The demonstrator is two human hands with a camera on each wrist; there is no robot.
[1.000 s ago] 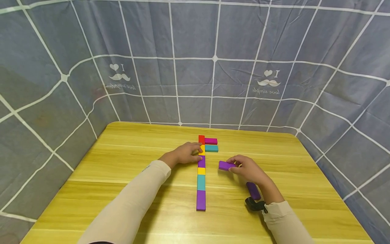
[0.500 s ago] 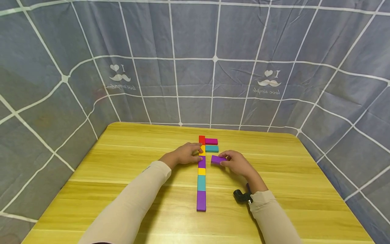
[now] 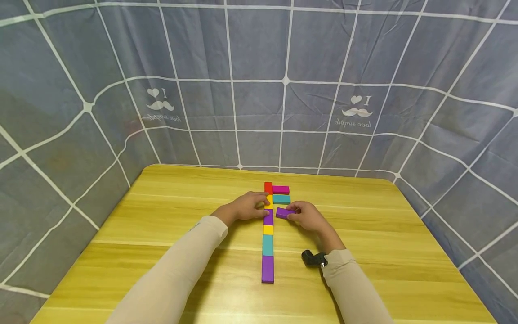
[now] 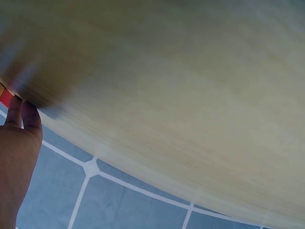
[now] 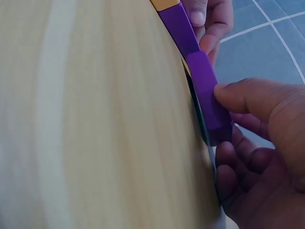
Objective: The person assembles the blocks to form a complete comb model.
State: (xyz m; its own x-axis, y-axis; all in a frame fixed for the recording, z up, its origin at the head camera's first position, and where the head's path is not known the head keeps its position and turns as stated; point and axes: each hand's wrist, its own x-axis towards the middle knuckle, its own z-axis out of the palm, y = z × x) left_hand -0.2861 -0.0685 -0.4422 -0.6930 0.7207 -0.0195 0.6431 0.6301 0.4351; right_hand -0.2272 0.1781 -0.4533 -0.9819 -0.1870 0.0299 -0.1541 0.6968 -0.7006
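Observation:
A straight column of flat coloured blocks runs toward me: a red block [image 3: 268,187], a yellow block [image 3: 270,200], a purple block [image 3: 269,218], a small yellow block [image 3: 268,230], a teal block [image 3: 268,245] and a long purple block [image 3: 268,269]. My left hand [image 3: 247,206] rests against its upper part from the left, thumb on the middle purple block and fingers on the yellow. To the column's right, my right hand [image 3: 309,217] pinches another purple block [image 5: 209,95] between thumb and fingers. In the head view a narrow gap separates that block from the column.
Jutting right from the column's far end are a magenta block [image 3: 281,190] and a teal block [image 3: 281,199], side by side. Everything lies on a wooden table [image 3: 162,198]. A grey checked curtain [image 3: 259,103] hangs behind it. A black wrist camera [image 3: 313,258] sits on my right wrist.
My right hand has carried its purple block left and slightly away from me, closer to the column. A loose purple block seen at the right is now hidden by my right arm. The left hand stays put.

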